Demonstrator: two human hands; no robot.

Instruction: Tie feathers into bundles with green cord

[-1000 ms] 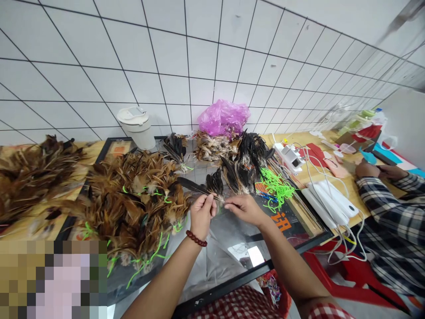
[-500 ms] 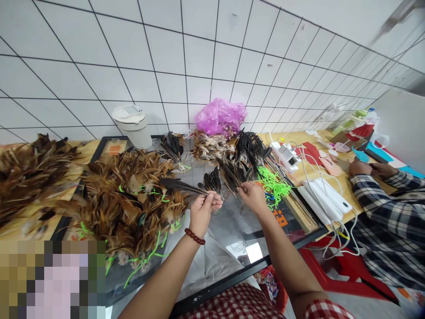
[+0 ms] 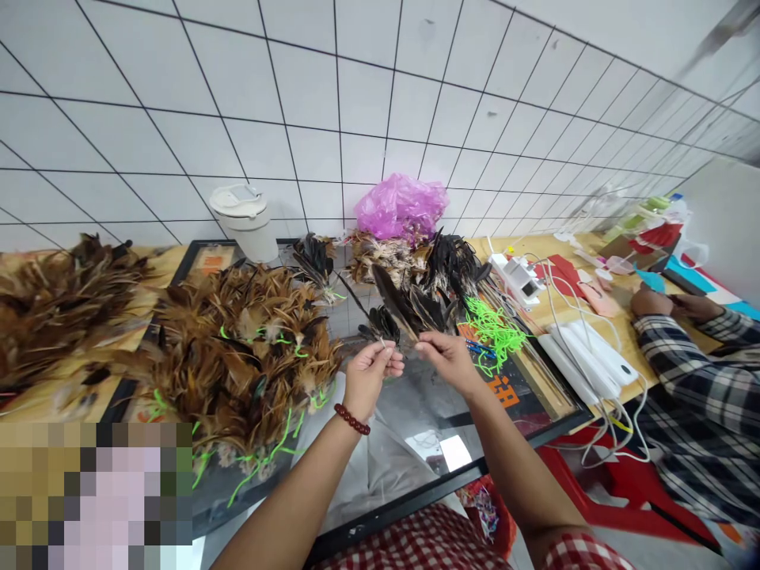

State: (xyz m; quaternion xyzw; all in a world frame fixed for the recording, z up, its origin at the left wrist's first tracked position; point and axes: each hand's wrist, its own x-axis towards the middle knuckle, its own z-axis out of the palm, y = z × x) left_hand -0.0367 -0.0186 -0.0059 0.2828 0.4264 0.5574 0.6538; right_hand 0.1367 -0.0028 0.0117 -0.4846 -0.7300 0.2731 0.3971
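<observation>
My left hand is closed in a pinch on the pale quill of a dark feather, which shows narrow and slants up to the left. My right hand has thumb and fingers pressed round the base of a broad dark brown feather, tilted up and left. Just beyond my left hand lies a small clump of black feathers. More dark feathers lie behind my right hand. On the left, brown feather bunches, some with green ties, cover much of the glass-topped, black-framed surface.
Bright green cords lie right of my right hand. At the back stand a white lidded cup and a pink plastic bag. A power strip and white cables are on the right, near a co-worker's plaid sleeve.
The feather in my left hand has turned from pointing left to slanting upward. My right hand has shifted slightly left, and its feather stands out broader. The view has moved slightly.
</observation>
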